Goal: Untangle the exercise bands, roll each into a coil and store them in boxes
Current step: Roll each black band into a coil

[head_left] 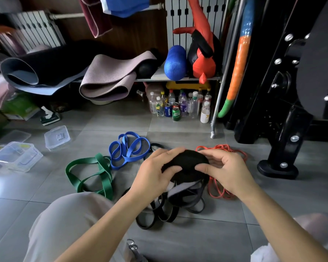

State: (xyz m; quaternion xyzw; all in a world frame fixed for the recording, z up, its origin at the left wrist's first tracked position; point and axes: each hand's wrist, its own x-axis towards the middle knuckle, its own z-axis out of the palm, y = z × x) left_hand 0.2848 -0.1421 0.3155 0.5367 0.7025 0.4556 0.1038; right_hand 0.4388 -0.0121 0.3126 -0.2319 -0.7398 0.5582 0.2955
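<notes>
**Operator:** Where's the band I'm working on?

**Guide:** In your hands, above the middle of the floor point(197, 133). It's a black coil point(187, 163), thick and rounded. Your left hand point(155, 173) and right hand point(223, 171) each take one side, with fingers curled over the far rim and thumbs pressed on the near face. Both are clamped on it.

**Operator:** How will it handle?

**Guide:** I'd judge it light, soft and springy. A rolled band tends to spring open, so pinch across the flat faces rather than the rim. That way the turns can't slide out sideways.

**Operator:** And the loose end?

**Guide:** A tail seems to run from the coil's underside into the black tangle point(163, 214) on the floor just below. It may snag there, so feed it in slowly.

**Operator:** What about the others?

**Guide:** The green band point(102, 173) and blue band point(129, 150) lie looped to the left of your hands. The red band point(216, 193) lies on the right, partly hidden behind your right hand. The boxes point(17, 157) sit near the floor's left edge, well apart from the coil.
</notes>
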